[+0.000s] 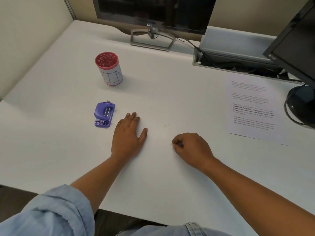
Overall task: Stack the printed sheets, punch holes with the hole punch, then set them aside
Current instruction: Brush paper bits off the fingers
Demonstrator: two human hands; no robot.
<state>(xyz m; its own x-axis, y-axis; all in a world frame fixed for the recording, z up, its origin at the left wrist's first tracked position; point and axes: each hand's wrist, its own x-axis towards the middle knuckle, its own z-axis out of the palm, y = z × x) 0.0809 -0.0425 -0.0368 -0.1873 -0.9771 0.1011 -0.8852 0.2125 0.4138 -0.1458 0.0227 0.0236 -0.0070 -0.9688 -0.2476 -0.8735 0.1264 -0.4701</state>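
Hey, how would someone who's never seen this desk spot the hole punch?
Start at the white desk, left of the middle monitor. Nearer the person than the red-rimmed cup marked BIN, just left of the flat left hand, lies the hole punch. It is the only purple thing there, small, with metal pins.

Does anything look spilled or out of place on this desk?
Yes: tiny white paper bits lie loose on the desk, between the hole punch and the printed sheets, not in the cup marked BIN. The right hand has curled fingers at another bit.
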